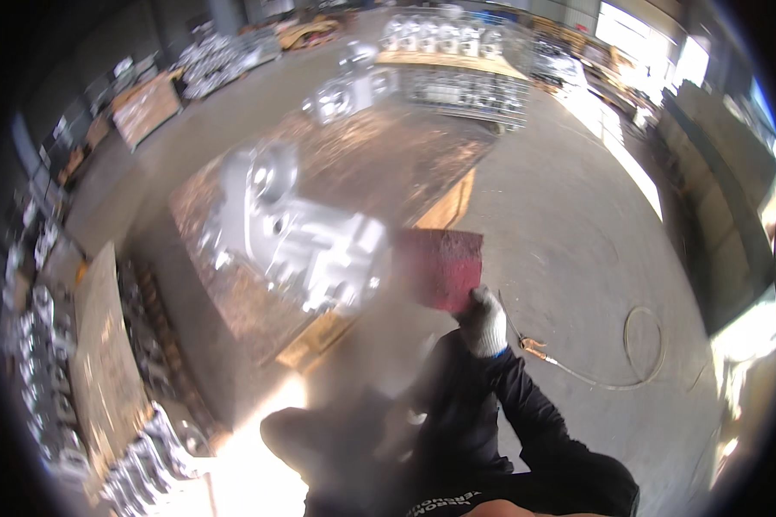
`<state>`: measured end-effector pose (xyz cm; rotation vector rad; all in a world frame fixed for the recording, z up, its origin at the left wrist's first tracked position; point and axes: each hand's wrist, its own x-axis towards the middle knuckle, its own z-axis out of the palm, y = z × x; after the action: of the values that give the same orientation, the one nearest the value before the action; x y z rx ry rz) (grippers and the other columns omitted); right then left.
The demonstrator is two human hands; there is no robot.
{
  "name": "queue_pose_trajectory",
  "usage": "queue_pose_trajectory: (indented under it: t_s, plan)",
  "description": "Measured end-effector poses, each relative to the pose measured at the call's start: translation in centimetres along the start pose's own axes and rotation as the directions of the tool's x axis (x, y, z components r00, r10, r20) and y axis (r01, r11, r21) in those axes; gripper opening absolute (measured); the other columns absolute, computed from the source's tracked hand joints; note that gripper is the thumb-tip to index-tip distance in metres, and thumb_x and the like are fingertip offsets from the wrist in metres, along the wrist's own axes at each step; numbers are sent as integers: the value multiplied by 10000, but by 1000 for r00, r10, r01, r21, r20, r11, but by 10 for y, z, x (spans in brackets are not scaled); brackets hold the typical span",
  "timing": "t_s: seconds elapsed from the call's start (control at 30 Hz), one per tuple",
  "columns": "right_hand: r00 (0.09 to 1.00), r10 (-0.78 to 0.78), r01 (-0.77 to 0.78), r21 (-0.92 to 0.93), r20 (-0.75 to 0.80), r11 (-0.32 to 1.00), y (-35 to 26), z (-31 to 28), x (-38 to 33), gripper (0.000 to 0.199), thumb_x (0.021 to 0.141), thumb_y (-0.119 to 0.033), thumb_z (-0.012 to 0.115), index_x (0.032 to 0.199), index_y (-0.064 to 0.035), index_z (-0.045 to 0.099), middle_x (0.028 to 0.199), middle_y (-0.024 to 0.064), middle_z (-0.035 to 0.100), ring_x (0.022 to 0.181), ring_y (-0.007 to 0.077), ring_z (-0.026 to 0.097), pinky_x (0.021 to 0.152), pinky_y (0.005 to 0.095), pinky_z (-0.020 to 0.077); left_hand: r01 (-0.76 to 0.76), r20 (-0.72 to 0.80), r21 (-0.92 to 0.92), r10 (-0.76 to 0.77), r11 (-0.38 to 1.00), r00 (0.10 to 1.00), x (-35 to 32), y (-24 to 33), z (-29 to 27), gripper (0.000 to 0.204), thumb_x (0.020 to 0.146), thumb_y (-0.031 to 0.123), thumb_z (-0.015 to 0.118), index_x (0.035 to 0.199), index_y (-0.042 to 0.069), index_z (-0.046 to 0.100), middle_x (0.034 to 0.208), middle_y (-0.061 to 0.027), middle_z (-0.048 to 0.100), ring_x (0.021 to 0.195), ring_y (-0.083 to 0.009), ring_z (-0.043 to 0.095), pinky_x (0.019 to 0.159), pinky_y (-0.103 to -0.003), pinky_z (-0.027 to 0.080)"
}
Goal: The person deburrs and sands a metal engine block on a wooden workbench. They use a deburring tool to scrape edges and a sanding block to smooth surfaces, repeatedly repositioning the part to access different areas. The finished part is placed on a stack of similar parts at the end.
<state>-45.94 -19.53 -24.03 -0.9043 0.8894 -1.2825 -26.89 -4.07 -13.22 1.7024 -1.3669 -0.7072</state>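
My right hand point(483, 325), in a white knit glove, pinches the lower right corner of a dark red sheet point(444, 265) that looks like sandpaper. The sheet hangs over the near edge of a worn brown worktop point(336, 185), beside a large silver metal casting point(297, 237). That casting lies on the worktop with a round opening toward its far end, its details smeared by blur. Another silver casting point(345, 96) sits at the far end. I cannot make out my left hand; a hazy smudge covers the area before my body.
An air hose point(616, 386) with an orange-brown fitting point(533, 347) curls on the grey floor at right. Racked castings point(448, 39) stand at the back. More castings point(151, 465) lie at lower left by a wooden board point(104, 353). Large grey-green boxy shapes point(715, 189) line the right.
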Motion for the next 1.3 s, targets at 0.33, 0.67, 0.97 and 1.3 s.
queue_pose_trajectory:
  t_s: [0.33,0.67,0.97,1.3]
  plan:
    - [727,42,526,-596,685,607,21,82,-144,217,947,-142,713,1145,-63,674,1004,48,689,975,221,665,849,386,568,-20,-165,-449,-61,893,984,-49,-100,-7,713,980,324,761,1571,68,454,1484,-197,591,1420,-312,535,1142,-423,468]
    - [743,366,-360,-126,560,924,12,122,-113,527,1071,-308,618,1458,46,569,1378,190,667,1295,277,633,1106,399,487,-92,-101,-993,-112,78,989,-102,-123,-48,473,1032,183,701,1453,-7,597,1379,-128,675,1283,-247,629,1079,-367,510]
    - [467,126,78,-182,875,980,79,137,-128,710,1088,-257,561,1692,-66,241,1726,197,284,1556,323,384,1238,367,380,46,-286,-771,-409,636,866,-75,-174,-15,380,1064,194,665,1391,2,636,1326,-140,700,1214,-206,657,1034,-341,527]
    - [560,-294,764,-346,774,544,-1,98,-107,711,959,-78,733,1592,-30,412,1537,244,526,1260,445,647,1063,438,540,232,-114,-689,-419,686,901,-69,-7,-109,356,1073,193,650,1379,11,639,1309,-148,699,1187,-181,665,994,-311,527]
